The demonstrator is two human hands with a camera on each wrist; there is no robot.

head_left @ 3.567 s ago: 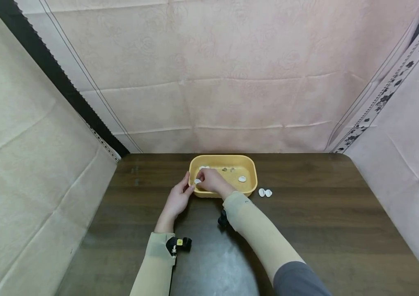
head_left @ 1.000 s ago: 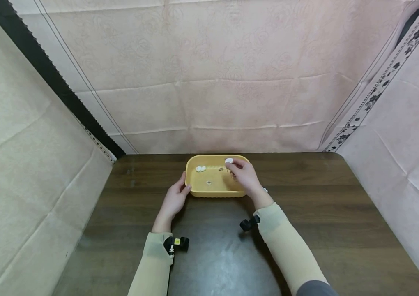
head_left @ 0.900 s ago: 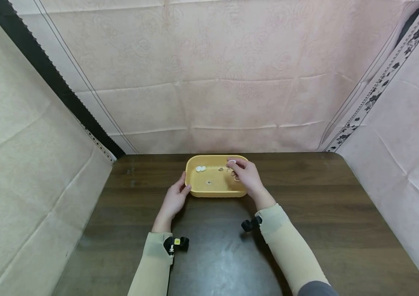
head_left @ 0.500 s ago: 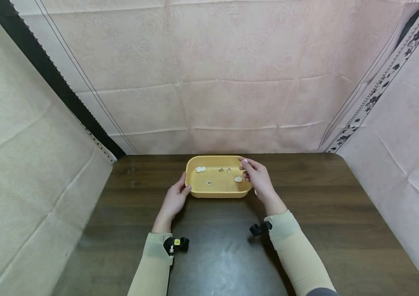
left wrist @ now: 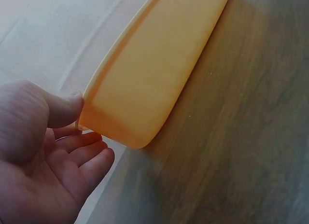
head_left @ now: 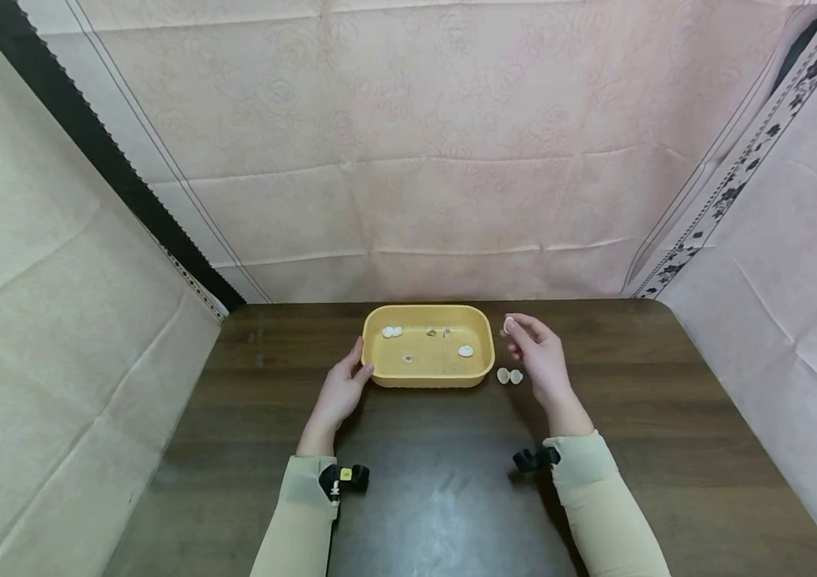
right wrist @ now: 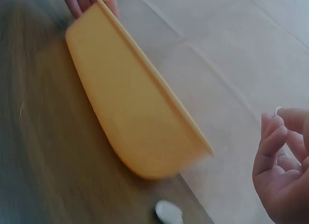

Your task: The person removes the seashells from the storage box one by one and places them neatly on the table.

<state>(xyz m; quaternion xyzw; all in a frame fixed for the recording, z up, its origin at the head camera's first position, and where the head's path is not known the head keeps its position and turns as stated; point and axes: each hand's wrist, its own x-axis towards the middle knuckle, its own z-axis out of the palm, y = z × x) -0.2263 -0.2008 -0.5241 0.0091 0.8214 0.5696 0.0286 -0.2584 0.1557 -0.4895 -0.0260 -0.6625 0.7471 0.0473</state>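
Yellow tray (head_left: 426, 368) sits upright near the far edge of the surface (head_left: 444, 465), a bit left of that edge's middle. Long axis runs left to right, parallel to the far edge; open side up.

Left hand (head_left: 340, 385) is at the tray's left end, grip pinching the rim between thumb and fingers. Right hand (head_left: 541, 358) is past the tray's right end, apart from it, grip pinching a small white piece (head_left: 508, 324) — mostly hidden by fingertips, can't tell its long axis.

Outer white pair (head_left: 516, 377) lies on the surface just off the tray's near-right corner, side by side, row running left to right.

In tray: inner white pair (head_left: 392, 332) toward far-left corner, oval white piece (head_left: 465, 351) near right end — long axis left to right. Small bits (head_left: 408, 358) between, too small to identify.
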